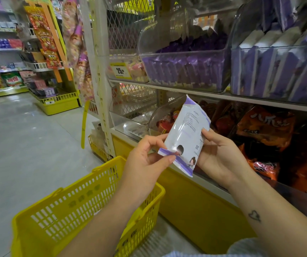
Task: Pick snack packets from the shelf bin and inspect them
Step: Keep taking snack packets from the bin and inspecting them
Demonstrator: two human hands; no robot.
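Note:
I hold a white and purple snack packet (184,134) upright in front of the shelf, its printed back toward me. My left hand (145,160) pinches its lower left corner between thumb and fingers. My right hand (221,154) grips its right edge from behind. On the shelf above sits a clear bin (184,71) packed with purple packets, and a second clear bin (278,71) to its right holds more purple and white packets.
A yellow shopping basket (86,206) hangs below my left forearm. Orange snack bags (265,127) fill the lower shelf on the right. A yellow price tag (120,70) hangs on the upper shelf. Grey aisle floor (19,145) stretches left toward more shelves.

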